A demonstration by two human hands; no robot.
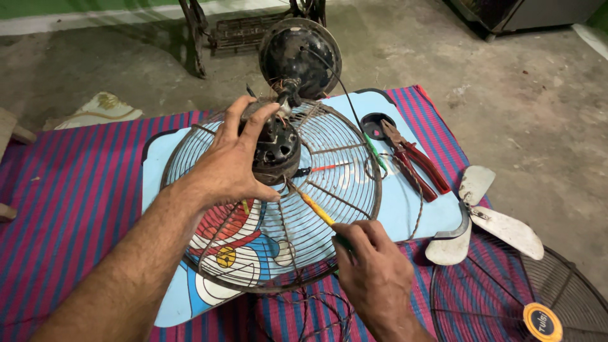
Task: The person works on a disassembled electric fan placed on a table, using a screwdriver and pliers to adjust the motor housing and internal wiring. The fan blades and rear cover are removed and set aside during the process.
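The left hand (231, 161) clasps the black fan motor (275, 149), fingers spread over its top, thumb below. The right hand (373, 272) pinches a yellow-shafted screwdriver (315, 208), whose tip reaches the motor's underside. Beneath both hands lies the rusty wire fan guard (342, 183) on a blue cartoon board (411, 202). Red pliers (415, 161) lie beyond the right fingers, on a striped mat (69, 190) over concrete floor (525, 95).

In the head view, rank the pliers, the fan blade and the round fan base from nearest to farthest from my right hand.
From the right hand:
1. Fan blade, on the floor to its right.
2. Pliers, up and right on the board.
3. Fan base, far ahead past the wire guard.
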